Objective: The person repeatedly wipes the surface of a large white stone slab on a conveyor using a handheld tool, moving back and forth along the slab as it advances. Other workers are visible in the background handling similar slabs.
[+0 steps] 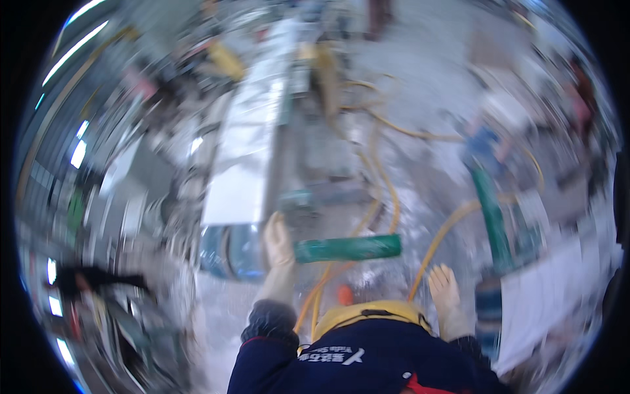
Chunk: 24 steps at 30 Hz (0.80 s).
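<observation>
Two hands are below me, and the distance between each of them and the long white-topped block (246, 157) is what I weigh most. That block lies ahead and to the left, its long axis running away from the wearer, the far end leaning slightly right. My left hand (279, 240) is much the nearer, just beside the right-hand edge at the block's near end, fingers straight and close together; blur keeps me from telling whether it touches. My right hand (445, 287) is well apart from the block, over to the right, fingers extended, with nothing visible in it. A green bar (348, 248) lies crosswise between them, roughly square to the block, its left end next to my left hand. Beyond the bar, a yellow hose (396, 209) winds over the floor (436, 65), right of the block.
</observation>
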### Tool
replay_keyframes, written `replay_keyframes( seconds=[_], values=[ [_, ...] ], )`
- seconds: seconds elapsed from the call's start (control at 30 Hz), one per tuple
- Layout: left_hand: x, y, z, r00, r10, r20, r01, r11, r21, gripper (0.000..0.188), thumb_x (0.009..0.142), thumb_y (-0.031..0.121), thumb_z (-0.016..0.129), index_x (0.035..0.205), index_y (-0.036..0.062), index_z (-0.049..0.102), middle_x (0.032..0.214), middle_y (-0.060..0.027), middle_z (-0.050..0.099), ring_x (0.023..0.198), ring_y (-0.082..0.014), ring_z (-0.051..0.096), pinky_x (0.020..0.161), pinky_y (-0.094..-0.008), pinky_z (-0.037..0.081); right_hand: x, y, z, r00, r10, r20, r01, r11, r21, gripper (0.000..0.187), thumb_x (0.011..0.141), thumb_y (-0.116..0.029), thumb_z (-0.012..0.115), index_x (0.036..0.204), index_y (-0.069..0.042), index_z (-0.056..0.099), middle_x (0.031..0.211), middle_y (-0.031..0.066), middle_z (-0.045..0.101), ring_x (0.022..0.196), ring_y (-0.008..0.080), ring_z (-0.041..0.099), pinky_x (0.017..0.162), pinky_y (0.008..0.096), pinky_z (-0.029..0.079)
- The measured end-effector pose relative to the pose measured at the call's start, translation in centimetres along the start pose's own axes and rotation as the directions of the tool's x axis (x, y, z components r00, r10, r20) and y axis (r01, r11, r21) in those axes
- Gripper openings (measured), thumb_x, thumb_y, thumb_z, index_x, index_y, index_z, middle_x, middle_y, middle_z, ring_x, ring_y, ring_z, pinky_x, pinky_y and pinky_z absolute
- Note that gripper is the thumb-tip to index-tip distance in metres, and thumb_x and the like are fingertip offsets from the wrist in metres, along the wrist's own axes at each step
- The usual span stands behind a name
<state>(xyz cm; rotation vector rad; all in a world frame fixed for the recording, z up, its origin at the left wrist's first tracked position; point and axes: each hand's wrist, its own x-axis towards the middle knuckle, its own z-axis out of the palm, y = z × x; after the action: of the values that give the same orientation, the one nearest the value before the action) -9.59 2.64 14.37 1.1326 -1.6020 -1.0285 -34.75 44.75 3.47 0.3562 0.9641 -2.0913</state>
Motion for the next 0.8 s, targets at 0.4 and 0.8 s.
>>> replay_keyframes(
  seconds=[0.4,0.8],
  values=[
    [5.3,-8.3,-10.7,0.960,0.211,-0.182,-0.062,0.799,0.598,0.072,0.093,0.037,0.059,0.147,-0.0031,0.035,0.151,-0.0286,0.036,0.142,-0.0450,0.031,0.119,-0.0474,0.023,7.2,0.6,7.4,0.995,-0.004,-0.104,-0.012,0.988,-0.156,0.057,0.105,-0.041,0.044,0.150,-0.009,0.036,0.154,0.0098,0.041,0.140,0.0256,0.041,0.116,0.0350,0.034],
    [13.3,-10.7,-11.5,0.995,0.104,0.005,-0.080,0.729,0.680,0.070,0.090,0.038,0.062,0.149,0.0085,0.039,0.154,-0.0236,0.035,0.143,-0.0418,0.031,0.119,-0.0496,0.022,8.4,8.4,17.7,0.993,0.036,-0.114,-0.078,0.918,-0.389,0.054,0.101,-0.035,0.056,0.146,-0.008,0.044,0.131,0.0107,0.060,0.115,0.0248,0.060,0.104,0.0352,0.046]
  ],
)
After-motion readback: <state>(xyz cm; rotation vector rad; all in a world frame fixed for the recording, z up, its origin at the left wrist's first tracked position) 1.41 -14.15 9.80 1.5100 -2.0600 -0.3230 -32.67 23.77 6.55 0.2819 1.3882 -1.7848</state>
